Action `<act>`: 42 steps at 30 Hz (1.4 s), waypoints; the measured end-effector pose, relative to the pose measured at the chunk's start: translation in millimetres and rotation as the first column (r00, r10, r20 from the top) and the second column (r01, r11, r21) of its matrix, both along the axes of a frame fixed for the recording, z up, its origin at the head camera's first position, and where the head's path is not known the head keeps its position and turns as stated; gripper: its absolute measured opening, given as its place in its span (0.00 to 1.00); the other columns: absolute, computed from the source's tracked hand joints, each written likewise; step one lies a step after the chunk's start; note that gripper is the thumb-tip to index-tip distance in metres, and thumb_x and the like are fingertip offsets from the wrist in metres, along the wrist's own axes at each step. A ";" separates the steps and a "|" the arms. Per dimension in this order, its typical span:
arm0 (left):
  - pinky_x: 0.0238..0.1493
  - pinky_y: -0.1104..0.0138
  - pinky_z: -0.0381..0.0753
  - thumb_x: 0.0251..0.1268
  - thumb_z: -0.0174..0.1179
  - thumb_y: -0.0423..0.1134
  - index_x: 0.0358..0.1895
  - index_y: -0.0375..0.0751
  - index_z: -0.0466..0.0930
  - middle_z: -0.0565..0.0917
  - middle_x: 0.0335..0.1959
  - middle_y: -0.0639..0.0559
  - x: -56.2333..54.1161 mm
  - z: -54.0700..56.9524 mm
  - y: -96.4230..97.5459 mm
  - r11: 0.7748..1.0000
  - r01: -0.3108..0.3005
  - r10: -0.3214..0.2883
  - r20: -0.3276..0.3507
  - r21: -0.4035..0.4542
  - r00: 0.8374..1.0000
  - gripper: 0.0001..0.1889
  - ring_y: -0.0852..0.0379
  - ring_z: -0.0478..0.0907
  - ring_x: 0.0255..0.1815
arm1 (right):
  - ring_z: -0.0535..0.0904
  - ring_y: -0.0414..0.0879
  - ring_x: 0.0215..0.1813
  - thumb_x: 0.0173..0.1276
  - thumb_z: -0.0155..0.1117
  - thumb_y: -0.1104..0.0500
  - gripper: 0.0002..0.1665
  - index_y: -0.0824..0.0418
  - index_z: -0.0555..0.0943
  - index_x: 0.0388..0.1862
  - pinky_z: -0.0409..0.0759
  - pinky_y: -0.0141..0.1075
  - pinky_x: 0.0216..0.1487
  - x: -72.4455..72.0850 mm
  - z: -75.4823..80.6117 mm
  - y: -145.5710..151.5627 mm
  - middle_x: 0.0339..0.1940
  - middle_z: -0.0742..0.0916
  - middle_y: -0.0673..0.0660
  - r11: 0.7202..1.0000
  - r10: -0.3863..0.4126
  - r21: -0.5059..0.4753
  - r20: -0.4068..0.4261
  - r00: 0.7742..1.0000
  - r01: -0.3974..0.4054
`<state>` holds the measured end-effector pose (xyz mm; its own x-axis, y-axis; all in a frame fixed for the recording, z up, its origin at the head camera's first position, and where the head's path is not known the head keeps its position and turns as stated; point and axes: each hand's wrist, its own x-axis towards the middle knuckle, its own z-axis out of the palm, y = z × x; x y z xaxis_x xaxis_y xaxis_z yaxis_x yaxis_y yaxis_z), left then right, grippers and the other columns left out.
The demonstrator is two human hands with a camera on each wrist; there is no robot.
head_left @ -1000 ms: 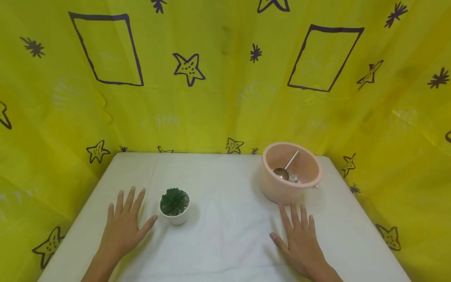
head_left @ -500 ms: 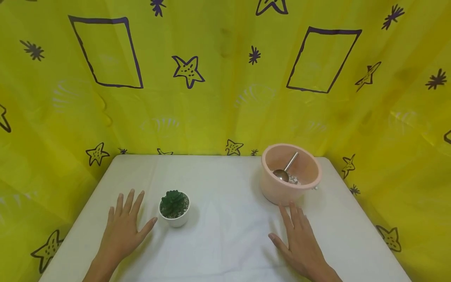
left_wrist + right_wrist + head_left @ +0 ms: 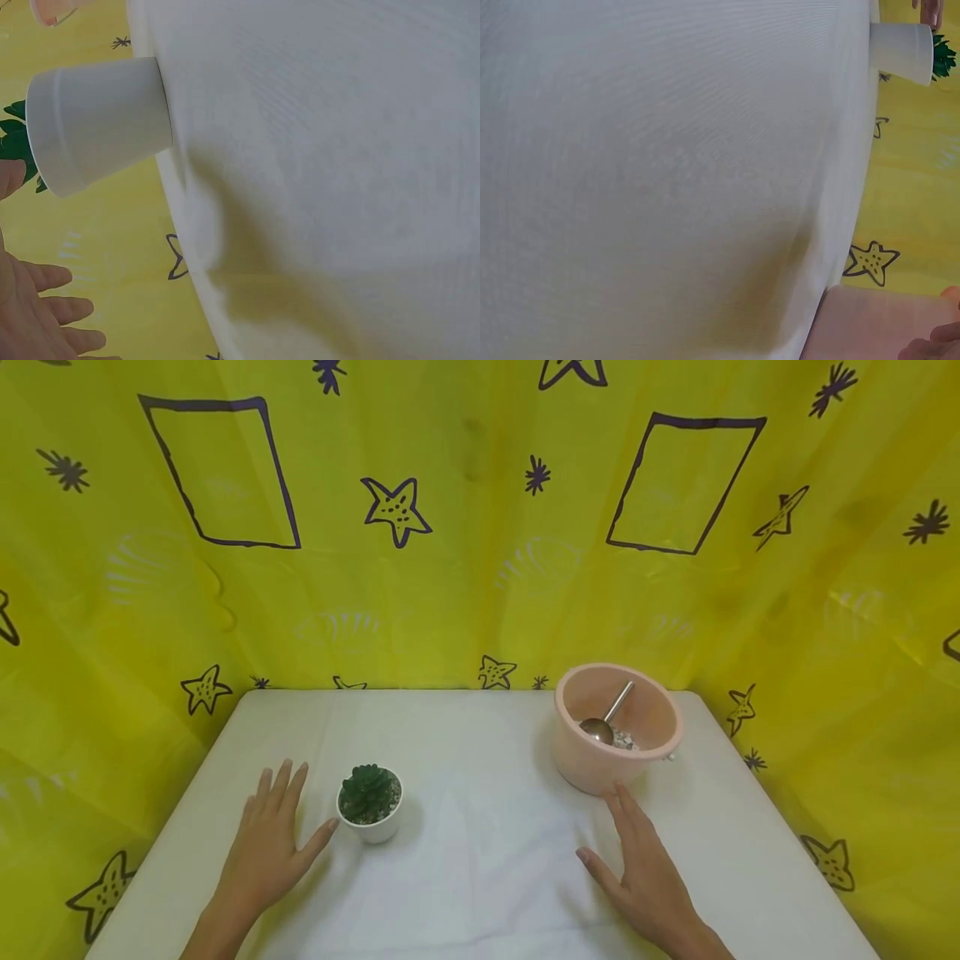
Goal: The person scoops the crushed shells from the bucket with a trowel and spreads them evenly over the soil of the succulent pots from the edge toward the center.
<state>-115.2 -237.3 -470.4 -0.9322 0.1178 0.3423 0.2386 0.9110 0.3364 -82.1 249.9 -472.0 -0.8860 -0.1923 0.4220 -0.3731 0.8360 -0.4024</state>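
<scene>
Pink bucket (landmark) is standing upright on the white surface, mouth facing up, long axis approx. vert. White pot is standing L of bucket & nearer the person, plain-walled, tapering toward its base; axis is running vert., w/ green succulent pointing up from the rim. L hand is hovering farther L of bucket, past the pot: grip is unclosed, fingers extending straight toward the curtain side, thumb spreading toward pot rim. In L wrist view thumb tip is overlapping the leaves; contact: cannot tell. R hand is hovering on bucket's near side: grip likewise unclosed, fingers straight & close together, pointing at bucket's lower wall, thumb angling off to the L. Fingertips are overlapping the wall in head view; contact again cannot tell. Inside bucket, metal ladle is leaning obliquely, bowl lying low by pale pebbles, handle pointing up, away from the person & slightly R. Behind bucket, yellow curtain is hanging, its printed marks comprising dark starfish, bursts, rectangular outlines & faint shells. Wrist views are showing pot & bucket turned sideways w/ the cameras.
</scene>
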 end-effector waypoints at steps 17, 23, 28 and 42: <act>0.70 0.27 0.58 0.70 0.70 0.48 0.83 0.35 0.55 0.57 0.83 0.33 -11.5 37.0 41.2 0.959 0.115 -0.111 -0.030 0.258 0.993 0.46 0.30 0.49 0.83 | 0.77 0.45 0.68 0.70 0.71 0.69 0.37 0.66 0.71 0.77 0.69 0.19 0.65 -5.6 44.9 7.0 0.72 0.80 0.63 0.924 -0.007 -0.382 -0.071 0.997 -0.021; 0.73 0.30 0.58 0.70 0.70 0.47 0.84 0.37 0.54 0.57 0.84 0.37 -23.2 49.7 62.1 0.933 0.174 -0.167 -0.049 0.316 0.985 0.47 0.33 0.50 0.83 | 0.81 0.52 0.65 0.77 0.66 0.64 0.31 0.64 0.72 0.77 0.73 0.20 0.62 -13.6 65.7 16.3 0.70 0.81 0.63 0.899 -0.069 -0.433 0.005 0.998 0.065; 0.76 0.34 0.58 0.70 0.70 0.47 0.83 0.35 0.55 0.57 0.84 0.39 -31.8 57.9 90.1 0.915 0.221 -0.214 -0.057 0.338 0.975 0.46 0.37 0.52 0.84 | 0.79 0.55 0.69 0.82 0.62 0.58 0.30 0.66 0.70 0.77 0.73 0.18 0.58 -25.3 81.7 26.6 0.71 0.80 0.64 0.858 -0.088 -0.499 0.092 0.992 0.122; 0.78 0.44 0.62 0.69 0.70 0.48 0.82 0.37 0.59 0.63 0.82 0.43 -51.8 61.6 159.9 0.844 0.312 -0.334 -0.027 0.436 0.942 0.44 0.43 0.59 0.82 | 0.81 0.42 0.61 0.84 0.55 0.43 0.38 0.69 0.69 0.78 0.78 0.19 0.53 -73.0 104.5 51.0 0.71 0.79 0.68 0.800 -0.106 -0.541 0.298 0.949 0.259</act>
<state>-166.9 -77.4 -408.8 -0.8835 0.2675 0.3846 0.4677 0.5482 0.6933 -155.0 300.8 -367.5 -0.9667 0.1896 0.1721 -0.0643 0.4708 -0.8799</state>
